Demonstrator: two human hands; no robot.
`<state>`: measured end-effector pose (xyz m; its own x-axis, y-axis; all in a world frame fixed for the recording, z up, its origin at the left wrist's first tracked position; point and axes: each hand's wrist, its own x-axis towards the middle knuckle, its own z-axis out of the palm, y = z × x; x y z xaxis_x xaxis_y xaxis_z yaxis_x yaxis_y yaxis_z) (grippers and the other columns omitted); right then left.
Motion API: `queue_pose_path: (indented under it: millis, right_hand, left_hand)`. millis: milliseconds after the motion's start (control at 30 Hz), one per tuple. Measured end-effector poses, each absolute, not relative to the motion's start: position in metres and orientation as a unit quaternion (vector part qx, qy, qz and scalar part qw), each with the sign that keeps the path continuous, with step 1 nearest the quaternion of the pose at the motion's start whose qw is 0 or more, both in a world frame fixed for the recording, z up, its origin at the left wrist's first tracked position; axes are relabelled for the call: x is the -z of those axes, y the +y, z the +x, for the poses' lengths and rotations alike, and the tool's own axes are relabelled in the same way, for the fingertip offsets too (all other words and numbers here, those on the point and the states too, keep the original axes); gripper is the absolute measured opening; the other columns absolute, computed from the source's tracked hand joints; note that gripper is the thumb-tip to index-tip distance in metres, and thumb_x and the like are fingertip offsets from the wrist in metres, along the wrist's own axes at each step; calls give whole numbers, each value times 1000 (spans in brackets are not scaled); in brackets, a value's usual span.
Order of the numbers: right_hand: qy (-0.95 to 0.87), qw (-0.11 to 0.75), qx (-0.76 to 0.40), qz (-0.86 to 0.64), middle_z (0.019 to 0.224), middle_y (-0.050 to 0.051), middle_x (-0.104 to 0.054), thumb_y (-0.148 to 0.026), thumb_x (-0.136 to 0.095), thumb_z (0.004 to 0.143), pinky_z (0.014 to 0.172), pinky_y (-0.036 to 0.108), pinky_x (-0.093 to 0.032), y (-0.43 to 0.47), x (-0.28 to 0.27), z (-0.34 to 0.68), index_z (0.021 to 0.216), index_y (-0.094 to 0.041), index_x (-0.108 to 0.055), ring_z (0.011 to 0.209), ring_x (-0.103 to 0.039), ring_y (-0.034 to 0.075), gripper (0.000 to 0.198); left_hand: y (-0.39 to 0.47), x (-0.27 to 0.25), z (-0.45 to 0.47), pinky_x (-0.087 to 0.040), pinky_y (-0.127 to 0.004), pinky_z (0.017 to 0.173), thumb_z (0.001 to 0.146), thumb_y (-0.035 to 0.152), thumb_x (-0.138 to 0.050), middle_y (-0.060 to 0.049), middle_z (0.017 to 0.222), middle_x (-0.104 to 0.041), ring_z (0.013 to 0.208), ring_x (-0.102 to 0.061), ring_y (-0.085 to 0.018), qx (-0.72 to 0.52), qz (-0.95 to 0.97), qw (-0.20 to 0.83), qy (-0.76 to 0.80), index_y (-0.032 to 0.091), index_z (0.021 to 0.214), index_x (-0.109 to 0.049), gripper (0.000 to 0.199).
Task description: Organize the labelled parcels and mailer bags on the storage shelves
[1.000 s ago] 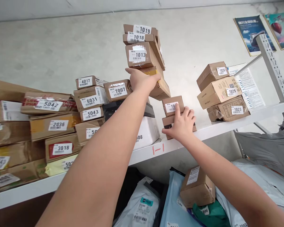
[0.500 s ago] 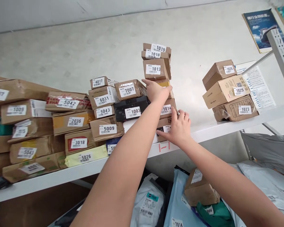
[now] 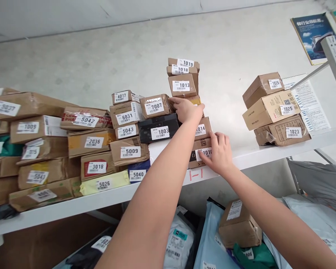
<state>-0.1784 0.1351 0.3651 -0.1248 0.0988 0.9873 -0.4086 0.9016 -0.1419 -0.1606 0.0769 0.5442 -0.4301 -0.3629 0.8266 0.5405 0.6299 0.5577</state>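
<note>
"Two items first: hold and position?"

"The left hand (image 3: 188,111) spans the yellow-taped box (image 3: 195,100), fingers spread wide; whether it grips cannot be told. The right hand (image 3: 221,155) is splayed at the front of box 1010 (image 3: 198,149), on the shelf (image 3: 249,161)."

"Apparent reason?"

"Seemingly to steady both boxes. Numbers face outward, presumably for reading."

"Markings?"

"Box 1014 (image 3: 202,129) sits between; box 1013 (image 3: 182,85), box 1018 (image 3: 180,69) and box 1019 (image 3: 186,62) rise above. Beside: box 7007 (image 3: 154,106) on black box 1003 (image 3: 158,127). Red '1-1' marking (image 3: 196,174) at the shelf edge. Well apart, right: box 1026 (image 3: 274,83)."
</note>
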Motion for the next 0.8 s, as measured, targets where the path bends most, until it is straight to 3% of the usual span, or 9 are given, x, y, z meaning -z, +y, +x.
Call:
queue_pose_path:
  millis: [133, 267, 467, 800]
  right_hand:
    - [-711, 673, -169, 115, 137, 25, -53, -48, -58, 94, 103, 54, -48, 137, -361, -184, 150, -5, -47, 124, -45, 38, 71]
    - [-708, 678, -163, 109, 138, 25, -53, -47, -57, 94, 103, 56, -48, 136, -360, -187, 152, -5, -45, 125, -44, 39, 72]
    - [-700, 686, -163, 110, 137, 26, -53, -47, -55, 95, 103, 55, -49, 136, -360, -188, 151, -4, -44, 125, -45, 39, 72]
    - [-702, 683, -165, 113, 138, 26, -54, -46, -57, 94, 103, 58, -50, 133, -361, -188, 152, -6, -45, 126, -45, 40, 72]
  left_hand:
    - [77, -542, -164, -53, -55, 114, 72, 25, -91, -29, 153, -54, 142, -54, -45, 406, -70, 555, -723, 12, 167, -20, 120]
    - [79, -537, -159, -48, -48, 120, 72, 26, -92, -29, 151, -54, 146, -50, -42, 361, -76, 583, -724, 7, 167, -17, 122]
    - [82, -537, -153, -41, -42, 125, 71, 26, -92, -33, 160, -40, 151, -43, -40, 350, -55, 587, -728, -2, 165, -15, 125]
    - [81, -571, -174, -21, -62, 131, 61, 31, -98, -29, 173, -16, 164, -8, -44, 294, -76, 626, -718, 19, 166, -13, 136]
